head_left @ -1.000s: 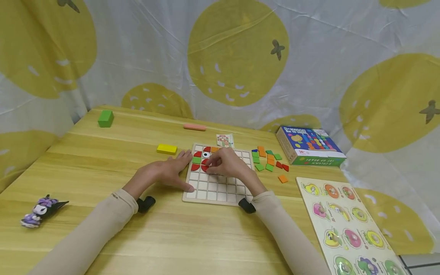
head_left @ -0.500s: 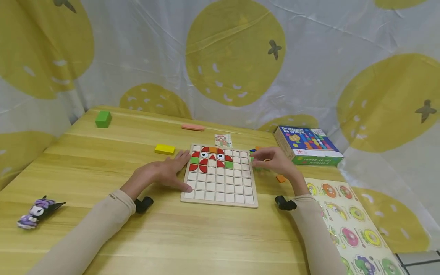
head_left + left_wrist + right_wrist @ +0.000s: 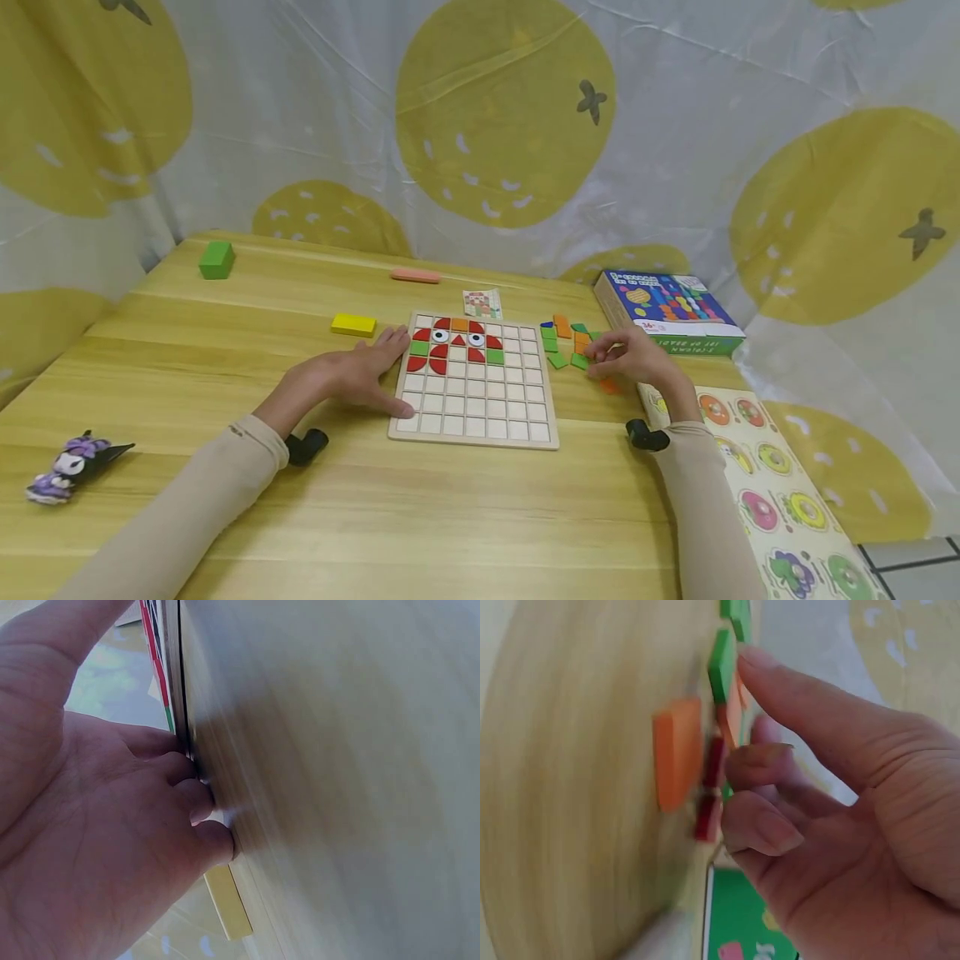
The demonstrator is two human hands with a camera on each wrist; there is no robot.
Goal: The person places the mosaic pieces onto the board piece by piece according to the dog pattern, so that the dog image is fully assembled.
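Observation:
A wooden grid board (image 3: 495, 410) lies in front of me in the head view. Its upper left squares hold red, green and orange tiles and two eye tiles (image 3: 440, 336), forming a face. My left hand (image 3: 352, 375) rests along the board's left edge, thumb on its lower left corner. To the right, my right hand (image 3: 633, 358) hovers over a group of loose tiles, thumb apart from loosely bent fingers, with nothing between them. The right wrist view shows an orange tile (image 3: 679, 754), a green tile (image 3: 721, 666) and red tiles (image 3: 714, 761) right beside its fingertips.
Behind the board lie a small picture card (image 3: 482, 303) and a pink stick (image 3: 416, 276). A yellow block (image 3: 353, 324), a green block (image 3: 217, 260) and a figurine (image 3: 71, 468) are on the left. A bead-set box (image 3: 667, 308) and a fruit puzzle board (image 3: 780, 492) occupy the right.
My right hand has left a red tile on the board and moved right to the loose tiles. The left hand stays at the board's edge.

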